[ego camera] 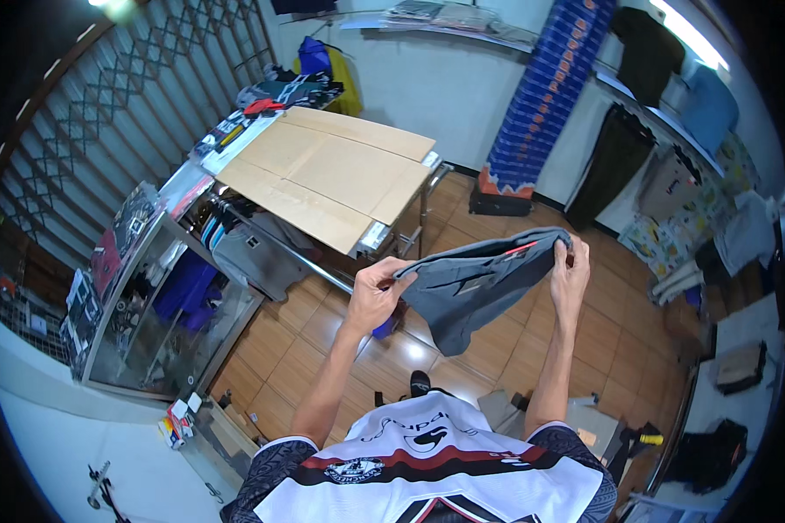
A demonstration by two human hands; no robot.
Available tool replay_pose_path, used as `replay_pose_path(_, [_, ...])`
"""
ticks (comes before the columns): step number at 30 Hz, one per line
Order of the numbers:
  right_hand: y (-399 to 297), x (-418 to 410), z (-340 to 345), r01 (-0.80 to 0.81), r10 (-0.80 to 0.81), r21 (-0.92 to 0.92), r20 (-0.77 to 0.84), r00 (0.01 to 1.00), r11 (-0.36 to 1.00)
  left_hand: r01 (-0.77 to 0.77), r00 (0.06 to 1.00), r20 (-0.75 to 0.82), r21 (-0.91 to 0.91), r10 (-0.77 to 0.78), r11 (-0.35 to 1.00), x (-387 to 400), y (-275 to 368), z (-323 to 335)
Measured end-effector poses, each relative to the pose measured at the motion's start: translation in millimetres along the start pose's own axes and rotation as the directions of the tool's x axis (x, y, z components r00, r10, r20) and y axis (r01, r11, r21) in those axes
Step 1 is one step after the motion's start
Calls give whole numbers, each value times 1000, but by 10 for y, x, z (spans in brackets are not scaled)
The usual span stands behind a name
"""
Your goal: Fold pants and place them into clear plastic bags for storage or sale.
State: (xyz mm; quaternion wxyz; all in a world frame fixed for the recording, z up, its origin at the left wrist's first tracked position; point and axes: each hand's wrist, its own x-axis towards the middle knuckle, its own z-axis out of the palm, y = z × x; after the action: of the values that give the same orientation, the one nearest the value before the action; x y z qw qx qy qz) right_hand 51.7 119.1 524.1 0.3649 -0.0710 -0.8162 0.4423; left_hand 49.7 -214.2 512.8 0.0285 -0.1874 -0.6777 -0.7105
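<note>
A pair of dark grey trousers or shorts (pixel 458 307) hangs in the air before me, stretched out by its waistband. My left hand (pixel 381 294) pinches one end of the waistband between thumb and fingers. At the other end, my right hand (pixel 570 265) grips the waistband's upper corner. A red strip shows inside the waist opening, and a small tag sits on the cloth below it. The garment's lower part droops above the tiled floor (pixel 517 353). Beyond it lies a flattened cardboard sheet (pixel 330 173) on a table with metal legs.
Left of me stands a glass display case (pixel 170 314) with clothes inside. Folded clothes (pixel 288 91) lie at the table's far end. A tall blue printed column (pixel 543 98) stands by the wall. Trousers (pixel 608 163) hang on the right. A grey box (pixel 589 428) is near my right elbow.
</note>
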Motion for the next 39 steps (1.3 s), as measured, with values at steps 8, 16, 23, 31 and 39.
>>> replay_pose_path(8, [-309, 1129, 1255, 4, 1, 239, -22, 1000, 971, -139, 977, -115, 297, 180, 945, 667, 280, -470])
replay_pose_path(16, [-828, 1631, 2630, 127, -88, 640, -92, 992, 758, -214, 946, -195, 222, 258, 951, 1088, 451, -1230])
replay_pose_path(23, [-1060, 1554, 3748, 33, -49, 707, 3, 999, 707, -217, 936, -199, 330, 292, 919, 1265, 132, -2162])
replay_pose_path(31, [-1006, 1126, 5072, 14, -16, 503, 0, 1000, 864, -29, 949, -300, 219, 96, 975, 1323, -877, -3147])
replay_pose_path(39, [-414, 778, 6144, -158, 102, 323, 184, 978, 933, 368, 910, -282, 204, -305, 907, 1379, -1851, -3776])
